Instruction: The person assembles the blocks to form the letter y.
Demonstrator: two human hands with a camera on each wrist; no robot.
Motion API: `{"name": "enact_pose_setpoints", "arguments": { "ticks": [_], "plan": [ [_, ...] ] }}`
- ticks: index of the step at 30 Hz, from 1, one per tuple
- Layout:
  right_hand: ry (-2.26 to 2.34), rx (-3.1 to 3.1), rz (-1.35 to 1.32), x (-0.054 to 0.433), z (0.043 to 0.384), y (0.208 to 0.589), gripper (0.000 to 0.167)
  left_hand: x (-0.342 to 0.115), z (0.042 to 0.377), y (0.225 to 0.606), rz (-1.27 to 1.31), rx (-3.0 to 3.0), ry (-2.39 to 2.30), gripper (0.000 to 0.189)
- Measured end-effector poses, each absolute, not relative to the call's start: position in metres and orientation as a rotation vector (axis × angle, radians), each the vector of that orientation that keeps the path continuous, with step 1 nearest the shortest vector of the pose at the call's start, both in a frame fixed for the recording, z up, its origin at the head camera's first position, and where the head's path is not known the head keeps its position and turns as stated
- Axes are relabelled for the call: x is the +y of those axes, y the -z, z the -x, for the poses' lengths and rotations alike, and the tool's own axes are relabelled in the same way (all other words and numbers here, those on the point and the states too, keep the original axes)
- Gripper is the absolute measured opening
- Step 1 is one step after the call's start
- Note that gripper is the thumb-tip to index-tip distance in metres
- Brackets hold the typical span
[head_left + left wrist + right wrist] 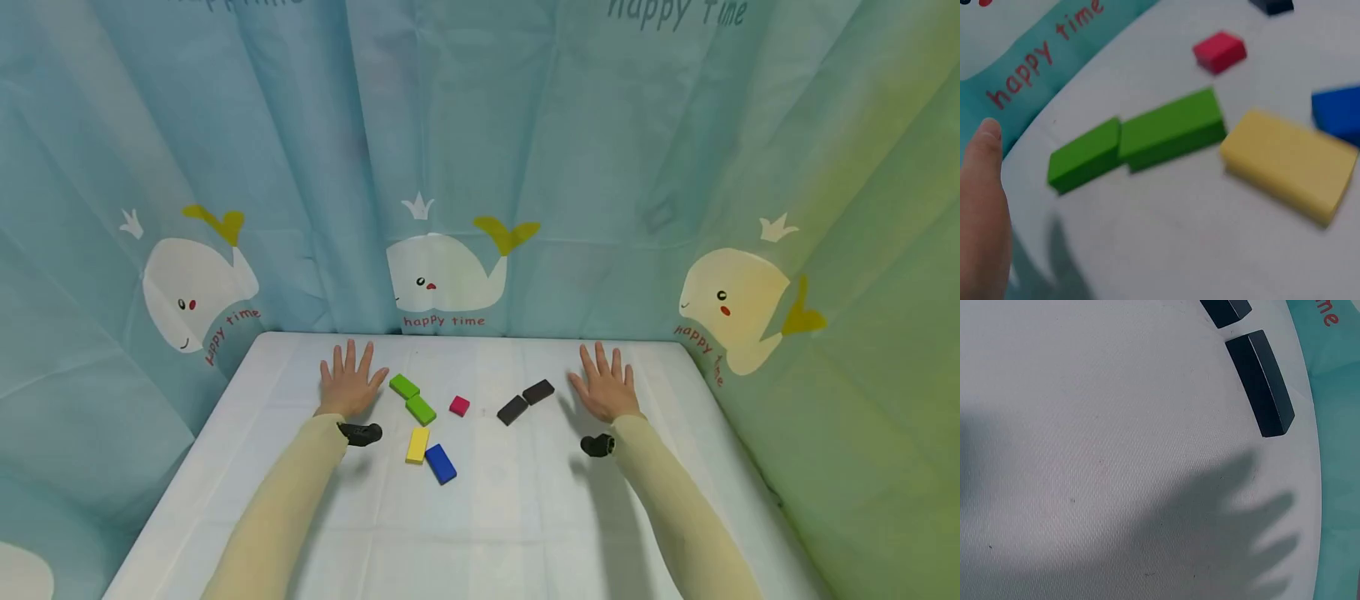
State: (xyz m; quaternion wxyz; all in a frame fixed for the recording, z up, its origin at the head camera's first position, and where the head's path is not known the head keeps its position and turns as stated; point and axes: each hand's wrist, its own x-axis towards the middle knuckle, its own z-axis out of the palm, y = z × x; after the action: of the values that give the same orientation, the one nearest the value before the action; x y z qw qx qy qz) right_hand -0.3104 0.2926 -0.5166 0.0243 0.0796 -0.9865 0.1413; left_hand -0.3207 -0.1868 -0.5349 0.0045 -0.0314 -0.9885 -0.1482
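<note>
My left hand (350, 390), fingers spread and straight, is over the left back of the table beside two green blocks (421, 410) set end to end. In the left wrist view its thumb (986, 206) shows at the left edge. A yellow block (417, 446) and a blue block (441, 464) lie close together in front of the green pair. The small red block (460, 406) sits in the middle. Two black blocks (512, 410) lie at an angle, nearest my right hand (606, 392), which is also spread and holds nothing. Only its shadow appears in the right wrist view.
The blocks lie on a white table (495, 533). Behind it and along both sides hangs a blue-green curtain (465, 150) printed with whales. A dark wrist device (362, 434) sticks out at the left cuff, and another (597, 445) at the right.
</note>
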Motion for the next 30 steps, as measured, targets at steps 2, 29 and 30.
{"name": "enact_pose_setpoints", "arguments": {
  "ticks": [2, 29, 30],
  "plan": [
    [-0.441, -3.051, -0.245, 0.292, 0.31, 0.516, 0.069, -0.177, 0.321, 0.537, 0.126, -3.067, 0.533, 0.072],
    [-0.483, -3.073, -0.241, 0.283, 0.304, 0.522, 0.069, -0.04, 0.293, 0.556, 0.31, -2.806, 1.149, 0.045],
    [-0.479, -3.074, -0.242, 0.283, 0.304, 0.522, 0.069, -0.04, 0.293, 0.556, 0.294, -2.814, 1.139, 0.045]
  ]
}}
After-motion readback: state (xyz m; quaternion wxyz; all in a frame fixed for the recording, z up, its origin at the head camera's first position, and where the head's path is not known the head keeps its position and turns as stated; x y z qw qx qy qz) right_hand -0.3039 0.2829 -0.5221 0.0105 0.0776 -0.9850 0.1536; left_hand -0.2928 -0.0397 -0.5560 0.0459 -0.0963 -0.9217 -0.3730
